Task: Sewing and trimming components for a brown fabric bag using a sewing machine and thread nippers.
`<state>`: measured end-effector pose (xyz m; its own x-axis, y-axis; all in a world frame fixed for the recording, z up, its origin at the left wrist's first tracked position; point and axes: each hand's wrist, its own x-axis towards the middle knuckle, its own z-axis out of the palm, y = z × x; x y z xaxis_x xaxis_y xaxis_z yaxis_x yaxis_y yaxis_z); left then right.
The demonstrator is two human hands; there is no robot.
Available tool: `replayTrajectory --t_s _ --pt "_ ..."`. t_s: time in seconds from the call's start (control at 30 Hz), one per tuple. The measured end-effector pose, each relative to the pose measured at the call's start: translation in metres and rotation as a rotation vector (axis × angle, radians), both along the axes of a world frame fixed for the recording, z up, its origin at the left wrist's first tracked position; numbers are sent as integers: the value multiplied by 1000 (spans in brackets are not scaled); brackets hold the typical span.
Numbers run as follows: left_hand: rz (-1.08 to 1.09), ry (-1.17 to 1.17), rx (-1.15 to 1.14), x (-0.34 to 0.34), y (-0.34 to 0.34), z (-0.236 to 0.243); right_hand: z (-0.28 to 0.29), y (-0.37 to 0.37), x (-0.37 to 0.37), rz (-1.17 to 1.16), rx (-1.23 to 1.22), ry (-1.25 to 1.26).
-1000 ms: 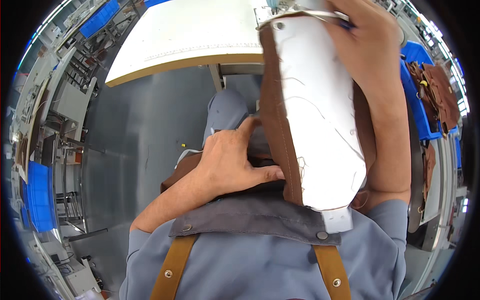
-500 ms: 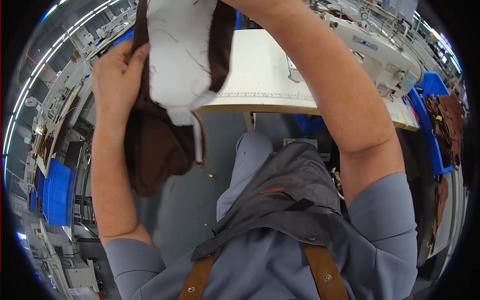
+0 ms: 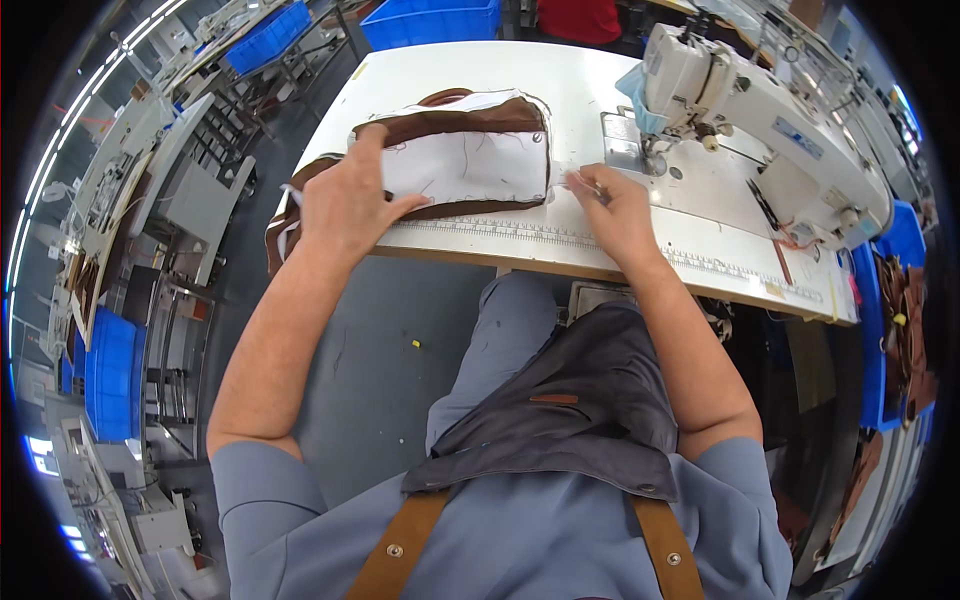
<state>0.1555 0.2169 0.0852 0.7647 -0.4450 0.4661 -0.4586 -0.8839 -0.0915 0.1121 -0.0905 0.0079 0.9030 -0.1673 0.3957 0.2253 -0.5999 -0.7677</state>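
Note:
A brown bag piece with a white inner face [image 3: 490,165] lies on the white sewing table, loose dark threads on it and a round metal stud near its right corner. My left hand [image 3: 345,200] rests over its left part, thumb and fingers spread apart. Brown folds of the same piece hang over the table's edge beside that wrist. Just off the right end, my right hand [image 3: 622,215] is closed in a pinch. Something small, perhaps thread or a thin tool, shows at its fingertips, too fine to make out.
A white sewing machine [image 3: 790,140] stands at the right of the table [image 3: 570,80]. Black-handled tweezers [image 3: 763,203] lie below its arm. A printed ruler strip [image 3: 520,232] runs along the near edge. Blue bins [image 3: 430,22] stand behind and at both sides.
The bag piece has come down from being held up at the left and now lies on the table. My right hand, out of sight before, is now beside its right end.

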Motion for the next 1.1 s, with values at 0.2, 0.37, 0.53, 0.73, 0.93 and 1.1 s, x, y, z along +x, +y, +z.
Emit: replayTrajectory --t_s 0.2,0.37,0.53,0.73,0.93,1.1 --pt "347 363 -399 5 37 -10 16 18 13 39 -105 -192" --pt "167 348 -482 16 26 -20 9 14 29 14 -173 -86" --pt "79 359 -752 33 38 -42 9 5 30 64 -125 -133" --pt "63 405 -852 20 37 -50 3 -3 30 144 -49 5" --pt "133 365 -696 7 34 -58 8 -1 19 140 -113 40" --pt "124 249 -775 15 21 -64 5 5 24 131 -219 71"
